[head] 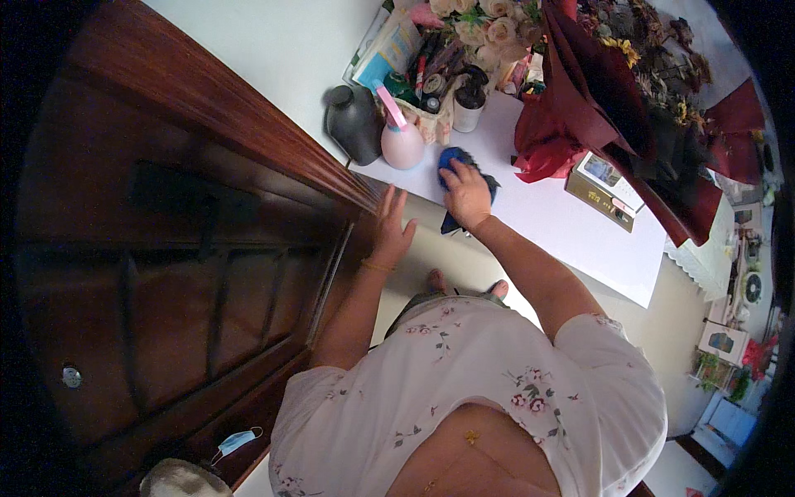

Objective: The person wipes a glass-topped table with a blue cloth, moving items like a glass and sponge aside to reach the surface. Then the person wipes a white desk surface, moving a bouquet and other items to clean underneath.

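Note:
My right hand (469,194) presses a dark blue cloth (451,160) onto the white tabletop (540,214), near its front edge. Part of the cloth hangs over that edge, and my palm hides its middle. My left hand (391,231) holds nothing, its fingers spread beside the table's left corner and the dark wooden door frame (298,149). Whether its fingertips touch the corner or the frame, I cannot tell. Just beyond the cloth stands a pink spray bottle (402,146), with a black bottle (354,127) to its left.
A holder of pens and small items (428,102) and a lidded white cup (469,109) stand at the back. Red-wrapped dried flowers (577,118) lean over the right side, above a box (599,202). A face mask (237,442) hangs lower left.

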`<state>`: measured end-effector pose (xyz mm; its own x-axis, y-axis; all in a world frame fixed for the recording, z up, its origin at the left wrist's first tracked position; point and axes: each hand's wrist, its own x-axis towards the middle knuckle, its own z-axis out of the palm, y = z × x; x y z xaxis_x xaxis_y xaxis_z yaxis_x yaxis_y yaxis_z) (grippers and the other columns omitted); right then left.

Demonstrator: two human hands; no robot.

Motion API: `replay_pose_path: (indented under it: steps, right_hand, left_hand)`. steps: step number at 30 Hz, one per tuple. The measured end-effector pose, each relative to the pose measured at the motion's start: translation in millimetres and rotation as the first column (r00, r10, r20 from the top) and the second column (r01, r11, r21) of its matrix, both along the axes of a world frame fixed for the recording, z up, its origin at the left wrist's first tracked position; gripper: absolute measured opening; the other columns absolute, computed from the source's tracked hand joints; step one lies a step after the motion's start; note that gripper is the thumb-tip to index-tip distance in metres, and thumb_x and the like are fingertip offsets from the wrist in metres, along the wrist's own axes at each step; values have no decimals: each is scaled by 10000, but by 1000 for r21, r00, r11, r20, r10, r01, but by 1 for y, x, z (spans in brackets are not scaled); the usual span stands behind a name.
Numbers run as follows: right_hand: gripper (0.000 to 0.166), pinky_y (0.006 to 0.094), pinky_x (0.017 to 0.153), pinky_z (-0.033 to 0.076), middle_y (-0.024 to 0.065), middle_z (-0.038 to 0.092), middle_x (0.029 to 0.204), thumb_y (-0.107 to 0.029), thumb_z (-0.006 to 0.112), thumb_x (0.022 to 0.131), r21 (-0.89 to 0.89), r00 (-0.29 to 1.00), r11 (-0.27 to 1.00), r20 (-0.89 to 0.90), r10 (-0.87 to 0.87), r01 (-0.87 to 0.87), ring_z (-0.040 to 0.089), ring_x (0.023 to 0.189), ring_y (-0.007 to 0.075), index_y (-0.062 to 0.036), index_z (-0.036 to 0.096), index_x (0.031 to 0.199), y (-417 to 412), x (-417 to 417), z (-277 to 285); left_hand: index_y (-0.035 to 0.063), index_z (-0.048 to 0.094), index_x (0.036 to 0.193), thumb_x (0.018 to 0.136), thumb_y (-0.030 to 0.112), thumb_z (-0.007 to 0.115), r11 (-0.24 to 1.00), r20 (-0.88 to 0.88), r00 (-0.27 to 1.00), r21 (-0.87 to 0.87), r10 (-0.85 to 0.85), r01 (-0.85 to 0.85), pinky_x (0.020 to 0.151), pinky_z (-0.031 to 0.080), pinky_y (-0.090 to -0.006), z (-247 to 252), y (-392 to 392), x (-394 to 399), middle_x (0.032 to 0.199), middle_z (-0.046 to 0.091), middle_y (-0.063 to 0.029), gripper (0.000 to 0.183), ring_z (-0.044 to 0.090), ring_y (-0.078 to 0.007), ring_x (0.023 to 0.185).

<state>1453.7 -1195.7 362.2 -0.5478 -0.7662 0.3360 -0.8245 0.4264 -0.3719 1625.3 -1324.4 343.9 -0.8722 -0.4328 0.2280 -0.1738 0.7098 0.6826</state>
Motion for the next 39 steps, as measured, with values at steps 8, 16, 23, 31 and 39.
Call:
replay_pose_path:
  steps: [8,16,23,31,39]
  right_hand:
    - [594,481,1001,389,165,425,1381,-209,673,700,98,999,995,41,-22,18,416,1255,356,-127,513,1266,-31,15,10]
    - [452,447,902,435,101,540,1245,-186,690,675,123,933,925,38,358,-360,491,1147,305,-134,594,1114,-17,-2,10]
    - [382,408,868,462,85,577,1190,-160,681,673,50,813,820,-109,572,-570,526,1090,272,-123,631,1050,-10,19,12]
    - [360,398,909,448,152,509,1298,-194,528,833,59,897,904,-110,428,-424,504,1146,301,-110,584,1178,-97,51,8]
    - [360,391,899,439,152,511,1281,-223,546,831,231,886,876,-96,453,-423,487,1168,293,-133,581,1178,-85,44,3]
  left_hand:
    - [16,454,1314,819,136,627,965,158,960,88,231,-246,1086,269,-474,-10,21,92,1414,384,-228,538,354,-395,1301]
    - [18,480,1297,840,114,635,967,198,960,120,197,-223,1094,283,-445,-4,34,98,1407,408,-212,492,366,-370,1307]
    - [16,472,1295,836,114,615,981,68,982,77,175,-180,1075,297,-460,13,22,78,1399,399,-224,491,374,-396,1286]
    - [-9,513,1241,833,65,608,975,-210,954,-21,212,-221,1052,337,-423,67,0,41,1333,480,-206,426,456,-360,1231]
    - [6,501,1266,850,111,610,981,-95,977,58,191,-186,1047,334,-434,44,16,56,1356,452,-208,442,431,-362,1243]
